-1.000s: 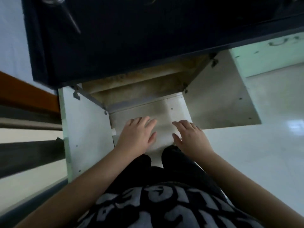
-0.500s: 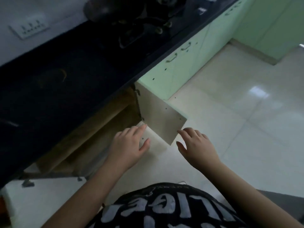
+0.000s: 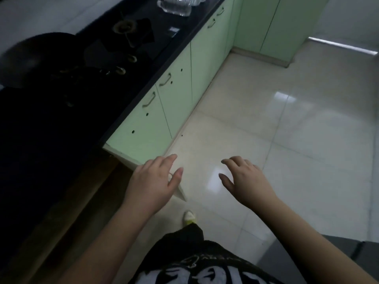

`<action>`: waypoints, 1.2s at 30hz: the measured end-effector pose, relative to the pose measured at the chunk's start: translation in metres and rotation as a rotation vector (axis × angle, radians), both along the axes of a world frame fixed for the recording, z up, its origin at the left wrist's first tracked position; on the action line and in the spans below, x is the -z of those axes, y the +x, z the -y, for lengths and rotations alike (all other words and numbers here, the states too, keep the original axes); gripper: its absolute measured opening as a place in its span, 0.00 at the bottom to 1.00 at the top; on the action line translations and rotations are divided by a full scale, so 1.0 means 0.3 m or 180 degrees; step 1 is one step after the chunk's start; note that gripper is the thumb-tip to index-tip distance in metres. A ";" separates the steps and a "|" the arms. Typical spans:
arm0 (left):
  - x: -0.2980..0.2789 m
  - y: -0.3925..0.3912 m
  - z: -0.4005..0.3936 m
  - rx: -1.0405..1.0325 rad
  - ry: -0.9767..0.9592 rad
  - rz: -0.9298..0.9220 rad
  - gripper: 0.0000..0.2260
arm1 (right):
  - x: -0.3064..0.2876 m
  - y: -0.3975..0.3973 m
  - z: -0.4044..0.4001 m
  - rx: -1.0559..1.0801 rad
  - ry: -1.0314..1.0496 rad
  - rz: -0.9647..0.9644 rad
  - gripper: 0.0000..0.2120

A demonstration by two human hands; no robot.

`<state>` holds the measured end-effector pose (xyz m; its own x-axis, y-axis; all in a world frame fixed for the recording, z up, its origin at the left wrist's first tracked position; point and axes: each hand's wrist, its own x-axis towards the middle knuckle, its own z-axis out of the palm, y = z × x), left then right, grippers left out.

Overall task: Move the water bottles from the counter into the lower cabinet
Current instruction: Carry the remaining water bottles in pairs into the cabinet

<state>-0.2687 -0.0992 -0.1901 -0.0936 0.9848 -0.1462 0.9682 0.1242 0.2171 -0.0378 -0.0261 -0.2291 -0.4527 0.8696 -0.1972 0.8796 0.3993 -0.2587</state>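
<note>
I see both hands empty, fingers spread, palms down over the floor (image 3: 287, 124). Left hand (image 3: 152, 182) hovers at the outer edge of the open cabinet door (image 3: 141, 138), just past the desk's front edge; can't tell if it touches the door. Right hand (image 3: 245, 181) is clear of everything, well apart from the left. Water bottles (image 3: 176, 6) lie on the dark desk (image 3: 51, 140) at its far end, clear plastic, count unclear. Stove burner (image 3: 125, 27) and a dark pan (image 3: 34, 58) sit mid-desk. Lower cabinet (image 3: 86, 199) opening shows dim below the desk's near end.
</note>
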 end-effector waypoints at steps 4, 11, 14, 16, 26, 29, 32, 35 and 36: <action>0.028 -0.035 -0.228 0.0018 0.0081 0.0049 0.33 | -0.009 0.012 -0.193 0.0201 0.0092 -0.0026 0.21; 0.023 0.045 -0.699 0.0416 0.0286 0.0293 0.29 | -0.079 0.162 -0.510 0.0747 0.0222 0.0231 0.20; -0.018 0.118 -0.887 0.0770 0.0393 0.0289 0.29 | -0.109 0.250 -0.615 0.1080 0.0286 0.0311 0.20; -0.034 0.165 -1.002 0.0966 0.0437 0.0251 0.29 | -0.115 0.304 -0.685 0.1298 0.0329 0.0299 0.20; 0.055 0.377 -1.539 0.1064 0.0323 0.0217 0.28 | -0.007 0.474 -1.190 0.1515 0.0497 0.0153 0.18; 0.082 0.412 -1.704 0.0889 0.0198 0.0159 0.27 | 0.025 0.512 -1.403 0.1336 0.0417 0.0071 0.18; 0.072 0.444 -1.858 0.0675 0.0104 0.0077 0.27 | 0.015 0.537 -1.608 0.1111 0.0389 0.0019 0.18; 0.056 0.471 -2.001 0.0523 0.0119 -0.0038 0.26 | 0.002 0.551 -1.802 0.0798 0.0370 0.0001 0.19; 0.050 0.477 -2.047 0.0490 0.0120 -0.0080 0.26 | 0.000 0.554 -1.864 0.0707 0.0355 0.0013 0.19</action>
